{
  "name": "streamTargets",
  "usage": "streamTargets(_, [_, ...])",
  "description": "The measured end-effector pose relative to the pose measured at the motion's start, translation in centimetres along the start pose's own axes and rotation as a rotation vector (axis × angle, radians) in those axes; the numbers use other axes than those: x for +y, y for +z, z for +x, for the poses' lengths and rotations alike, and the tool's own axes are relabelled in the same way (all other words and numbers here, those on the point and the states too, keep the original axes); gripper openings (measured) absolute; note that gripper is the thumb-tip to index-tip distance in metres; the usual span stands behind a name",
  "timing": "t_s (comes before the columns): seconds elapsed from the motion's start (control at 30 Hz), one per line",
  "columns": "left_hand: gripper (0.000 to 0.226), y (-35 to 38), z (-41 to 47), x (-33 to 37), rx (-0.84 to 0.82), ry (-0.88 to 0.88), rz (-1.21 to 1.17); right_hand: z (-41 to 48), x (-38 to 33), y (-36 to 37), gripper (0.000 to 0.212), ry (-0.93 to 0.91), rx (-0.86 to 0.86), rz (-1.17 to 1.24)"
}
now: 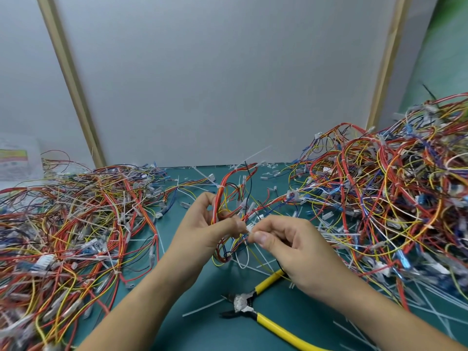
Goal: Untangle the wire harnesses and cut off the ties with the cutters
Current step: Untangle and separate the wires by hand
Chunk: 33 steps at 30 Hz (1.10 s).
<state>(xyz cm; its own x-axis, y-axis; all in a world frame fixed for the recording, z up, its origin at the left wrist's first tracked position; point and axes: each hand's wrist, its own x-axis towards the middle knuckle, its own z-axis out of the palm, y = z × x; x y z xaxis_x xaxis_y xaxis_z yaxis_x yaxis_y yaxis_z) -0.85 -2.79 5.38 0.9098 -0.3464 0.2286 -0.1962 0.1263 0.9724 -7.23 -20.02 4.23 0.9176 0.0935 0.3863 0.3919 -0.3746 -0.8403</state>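
1. Head view, hands: both are raised over the green mat [177,287], centre frame, working one harness [222,191] of mostly red, yellow and blue wires.
2. Left hand [210,224]: fingers curled round the harness's red bundle, thumb pressed across the front. It is a firm hold, not a loose one.
3. Right hand [286,244]: thumb and forefinger pinch a small white piece [249,228] on the harness, just beside the left thumb. I cannot tell whether it is a tie head or a connector. The other fingers are curled in and hold nothing else.
4. Cutters [241,304]: yellow handles, lying on the mat near the person, below the right wrist, with the blades parted. One handle runs under the right hand. Neither hand holds them.
5. Stock: there is a big tangled pile [63,224] on the left and a taller pile [392,186] on the right. Loose white tie offcuts [200,309] are scattered on the mat around the cutters.
6. Step, my read: untangling and locating on this one harness. They are teasing a branch free and finding the tie. No cut is in progress.
7. Next move needs: the left hand to hold the bundle steady, and the right hand to let go of the white piece and pick up the cutters. The blades should go on the tie strap only, clear of the wire insulation.
8. Progress: the offcuts suggest some ties are done, but both piles look large, so plenty is left.
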Motion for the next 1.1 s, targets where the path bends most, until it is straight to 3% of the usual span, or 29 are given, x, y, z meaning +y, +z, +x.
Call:
streamTargets(0.2, [0.039, 0.0, -0.3, 0.3, -0.091, 0.019, 0.086, -0.2, 0.4, -0.2, 0.017, -0.003, 0.045, -0.024])
streamTargets(0.37, [0.026, -0.6, 0.0, 1.1, 0.109, 0.179, 0.204, -0.6, 0.6, -0.4, 0.013, 0.007, 0.06, -0.086])
streamTargets(0.57, [0.047, -0.7, 0.1, 1.3, -0.045, 0.027, 0.16, -1.0, 0.4, -0.1, 0.013, 0.038, -0.052, -0.253])
streamTargets(0.77, [0.029, -0.8, -0.2, 1.3, -0.29, -0.007, 0.18, -0.9, 0.2, -0.1, 0.016, 0.068, -0.088, -0.371])
streamTargets(0.9, [0.016, -0.9, -0.1, 1.2, -0.207, 0.026, 0.082, -0.9, 0.1, 0.0, 0.017, 0.079, -0.098, -0.377])
streamTargets(1.0, [0.032, -1.1, 0.2, 0.9, -0.161, 0.072, 0.119, -0.9, 0.0, 0.0, 0.016, 0.084, -0.08, -0.38])
streamTargets(1.1, [0.038, -0.6, 0.5, 1.1, -0.181, 0.009, 0.092, -0.9, -0.1, -0.1, 0.017, 0.103, -0.075, -0.393])
